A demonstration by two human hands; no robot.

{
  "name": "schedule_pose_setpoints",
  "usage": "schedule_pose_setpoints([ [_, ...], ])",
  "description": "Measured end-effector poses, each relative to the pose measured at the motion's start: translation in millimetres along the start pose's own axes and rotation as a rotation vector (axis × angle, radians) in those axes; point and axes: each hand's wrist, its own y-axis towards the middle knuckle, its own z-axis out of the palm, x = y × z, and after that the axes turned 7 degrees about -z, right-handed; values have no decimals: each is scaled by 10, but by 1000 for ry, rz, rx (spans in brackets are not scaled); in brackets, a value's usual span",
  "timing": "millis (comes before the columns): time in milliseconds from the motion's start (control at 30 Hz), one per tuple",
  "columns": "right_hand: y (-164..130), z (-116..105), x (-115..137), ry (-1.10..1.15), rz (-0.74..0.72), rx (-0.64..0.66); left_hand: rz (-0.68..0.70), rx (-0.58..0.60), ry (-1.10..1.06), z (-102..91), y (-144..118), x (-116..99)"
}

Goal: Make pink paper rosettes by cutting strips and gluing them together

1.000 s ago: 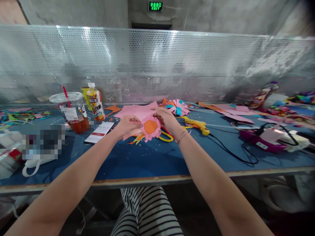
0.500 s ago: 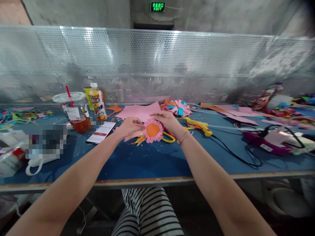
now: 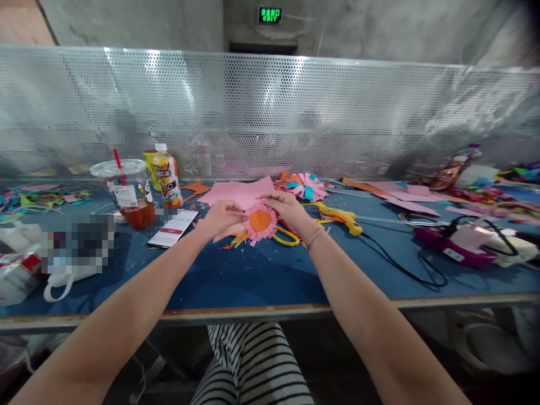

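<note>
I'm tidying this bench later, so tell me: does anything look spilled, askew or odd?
The bottle at the far right looks tilted, though lens distortion may exaggerate its lean. Paper scraps lie scattered at the left, looking untidy. I see no spill around the drink cup, and the paper flower shows no obvious damage.

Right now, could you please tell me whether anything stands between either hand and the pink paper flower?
Nothing clearly visible does: the left hand is at the left edge of the paper flower, the right hand at its upper right. A yellow loop lies beside it, below the right hand; the glue gun is farther right.
</note>
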Motion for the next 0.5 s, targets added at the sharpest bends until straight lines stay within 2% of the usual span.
schedule_pose_setpoints([
  [100, 12, -10, -1, -29, -31, 12, 55, -100, 148, 13, 5, 22],
  [233, -18, -21, 37, -194, -93, 74, 244, -183, 311, 20, 9, 80],
  [300, -46, -23, 47, -334, -225, 121, 349, -206, 417, 11, 6, 111],
  [367, -65, -24, 41, -513, -422, 143, 432, -262, 538, -6, -1, 131],
  [433, -69, -23, 26, -685, -590, 122, 514, -339, 633, -28, -15, 133],
  [500, -65, -18, 17, -799, -683, 69, 622, -419, 685, -53, -33, 120],
])
